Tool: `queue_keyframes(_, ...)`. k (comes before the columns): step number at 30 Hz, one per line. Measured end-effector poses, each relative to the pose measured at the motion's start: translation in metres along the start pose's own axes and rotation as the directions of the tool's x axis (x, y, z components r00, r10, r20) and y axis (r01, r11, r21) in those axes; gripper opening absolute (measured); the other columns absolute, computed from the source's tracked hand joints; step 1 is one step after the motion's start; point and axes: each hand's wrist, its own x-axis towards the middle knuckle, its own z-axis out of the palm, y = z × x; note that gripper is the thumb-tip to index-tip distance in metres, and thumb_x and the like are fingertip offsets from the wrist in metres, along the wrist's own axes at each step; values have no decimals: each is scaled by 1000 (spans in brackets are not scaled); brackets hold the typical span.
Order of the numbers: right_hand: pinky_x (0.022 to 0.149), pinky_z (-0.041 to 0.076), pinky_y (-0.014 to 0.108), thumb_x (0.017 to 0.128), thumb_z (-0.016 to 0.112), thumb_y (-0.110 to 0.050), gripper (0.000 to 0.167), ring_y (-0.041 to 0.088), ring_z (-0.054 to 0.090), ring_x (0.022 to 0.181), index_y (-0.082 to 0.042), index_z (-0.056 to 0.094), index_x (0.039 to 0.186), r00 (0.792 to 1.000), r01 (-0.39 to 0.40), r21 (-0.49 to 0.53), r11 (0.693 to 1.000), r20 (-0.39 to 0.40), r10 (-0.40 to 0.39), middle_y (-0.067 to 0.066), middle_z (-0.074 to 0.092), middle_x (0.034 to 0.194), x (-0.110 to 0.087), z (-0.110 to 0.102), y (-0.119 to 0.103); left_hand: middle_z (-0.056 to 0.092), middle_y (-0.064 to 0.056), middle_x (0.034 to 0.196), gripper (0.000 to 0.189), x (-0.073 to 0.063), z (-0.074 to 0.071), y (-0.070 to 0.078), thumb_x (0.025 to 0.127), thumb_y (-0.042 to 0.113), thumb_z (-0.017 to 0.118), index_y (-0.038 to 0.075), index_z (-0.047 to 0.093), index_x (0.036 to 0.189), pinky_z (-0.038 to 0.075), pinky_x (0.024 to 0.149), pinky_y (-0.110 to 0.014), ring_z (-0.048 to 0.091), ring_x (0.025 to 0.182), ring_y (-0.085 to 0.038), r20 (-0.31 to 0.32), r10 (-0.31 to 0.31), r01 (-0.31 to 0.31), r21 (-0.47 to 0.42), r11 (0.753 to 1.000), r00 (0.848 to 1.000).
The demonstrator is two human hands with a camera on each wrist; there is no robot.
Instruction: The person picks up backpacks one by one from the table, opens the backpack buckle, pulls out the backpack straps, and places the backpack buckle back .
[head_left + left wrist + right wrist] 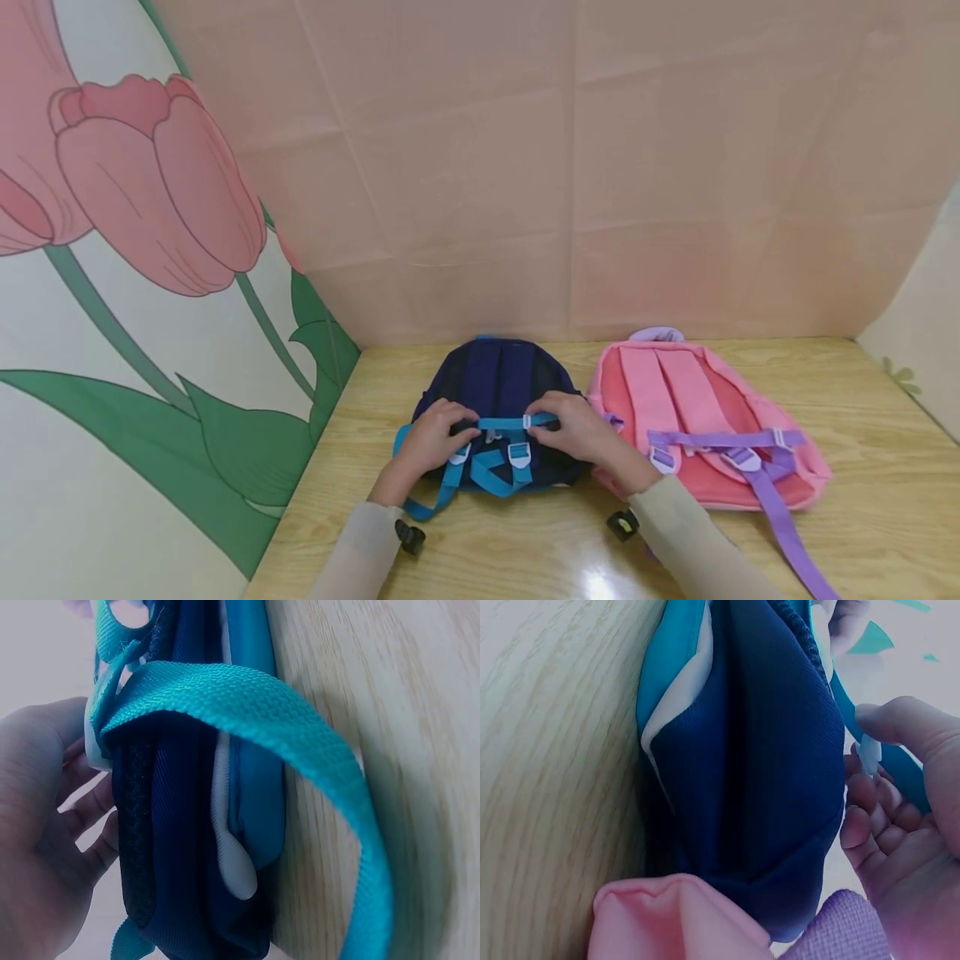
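Observation:
A navy backpack (pixel 498 371) lies with its shoulder-strap side up. Across it a blue chest strap (pixel 501 423) is stretched between two hands. The left hand (pixel 433 435) pinches the strap's left end between thumb and fingers. At its other end, the right hand (pixel 576 427) pinches the strap by a small white slider (pixel 527 422); the right wrist view shows the thumb over this white slider (pixel 869 755). Below the strap sit white buckles (pixel 519 455) with loose blue webbing (pixel 491 479). In the left wrist view a blue webbing loop (pixel 300 742) arches out from the bag's side.
Right beside the navy bag lies a pink backpack (pixel 648 375) with purple straps (pixel 783 521), one trailing toward the table's front. The wooden table (pixel 885 500) meets a pinkish covered wall (pixel 570 208) behind and a tulip-patterned wall (pixel 150 183) on the left.

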Motion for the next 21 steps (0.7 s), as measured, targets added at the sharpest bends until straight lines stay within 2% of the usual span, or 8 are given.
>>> queue_keyframes(10, 77, 56, 28, 89, 79, -19, 19, 11, 58, 84, -13, 74, 106, 1000, -12, 24, 1000, 10, 12, -3, 68, 98, -6, -5, 7, 71, 7, 116, 22, 0, -2, 1, 97, 33, 69, 20, 75, 115, 53, 90, -35, 58, 105, -13, 8, -17, 17, -1, 1000, 1000)
queue_keyframes(21, 80, 56, 32, 88, 79, -18, 18, 12, 60, 87, -14, 74, 105, 1000, -5, 7, 1000, 17, 5, -2, 70, 100, -12, -9, 14, 71, 7, 117, 24, 0, -1, 2, 98, 35, 68, 21, 75, 116, 52, 90, -35, 58, 106, -13, 25, -37, 36, 9, 999, 999)
